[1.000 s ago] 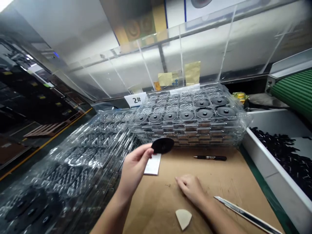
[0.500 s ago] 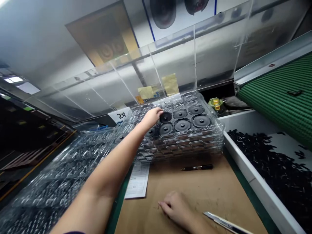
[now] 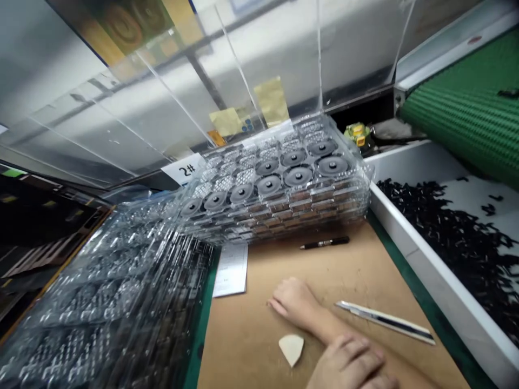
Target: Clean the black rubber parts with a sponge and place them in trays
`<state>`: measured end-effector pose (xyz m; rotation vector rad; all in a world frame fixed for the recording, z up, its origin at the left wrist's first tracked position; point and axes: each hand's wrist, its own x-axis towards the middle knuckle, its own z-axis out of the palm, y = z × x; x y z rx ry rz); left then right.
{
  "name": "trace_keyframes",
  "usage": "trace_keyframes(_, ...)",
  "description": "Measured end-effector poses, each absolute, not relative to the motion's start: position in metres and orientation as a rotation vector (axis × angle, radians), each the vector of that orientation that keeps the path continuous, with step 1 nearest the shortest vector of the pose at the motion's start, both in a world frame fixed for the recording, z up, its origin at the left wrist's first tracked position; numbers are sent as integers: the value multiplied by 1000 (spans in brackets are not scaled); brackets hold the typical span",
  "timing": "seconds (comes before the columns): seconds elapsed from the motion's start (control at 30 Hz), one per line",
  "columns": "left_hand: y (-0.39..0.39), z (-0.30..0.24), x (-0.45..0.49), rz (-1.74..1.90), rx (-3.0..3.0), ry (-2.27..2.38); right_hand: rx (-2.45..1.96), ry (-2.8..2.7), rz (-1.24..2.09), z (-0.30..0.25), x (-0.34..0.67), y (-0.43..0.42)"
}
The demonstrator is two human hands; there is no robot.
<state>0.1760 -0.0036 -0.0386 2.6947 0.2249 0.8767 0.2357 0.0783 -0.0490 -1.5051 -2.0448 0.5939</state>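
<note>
My right hand (image 3: 292, 300) lies palm down on the brown cardboard mat (image 3: 357, 270), fingers loosely flat, holding nothing. My left hand (image 3: 349, 363) is at the bottom edge, resting across my right forearm with its fingers apart and nothing in them. A small white wedge-shaped piece (image 3: 291, 348) lies just left of it. Behind the mat stands a stack of clear blister trays (image 3: 324, 202); the top tray carries several black round discs (image 3: 298, 175) in its near pockets. A black pen (image 3: 324, 243) lies in front of the stack.
A metal blade (image 3: 385, 321) lies right of my hands. A paper slip (image 3: 231, 269) and a "2#" label (image 3: 184, 168) are left of centre. More clear trays (image 3: 101, 302) pile up at left. A white bin of small black parts (image 3: 450, 237) and a green conveyor (image 3: 466, 113) stand at right.
My left hand carried a black disc to the top tray, left it in a pocket, and has drawn back onto my right forearm. The camera tilted down and right.
</note>
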Motion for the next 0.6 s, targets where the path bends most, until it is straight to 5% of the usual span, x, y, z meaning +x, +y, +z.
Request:
trace_keyframes(0.1,-3,-19,165,584,2741,-15,-1518,-2076,627,-52,236,75)
trace_keyframes(0.2,35,8,150,228,2824,393,-1534,-2088,644,-55,234,76)
trace_keyframes(0.6,38,27,142,106,2682,630,-1553,-2204,632,-41,241,75)
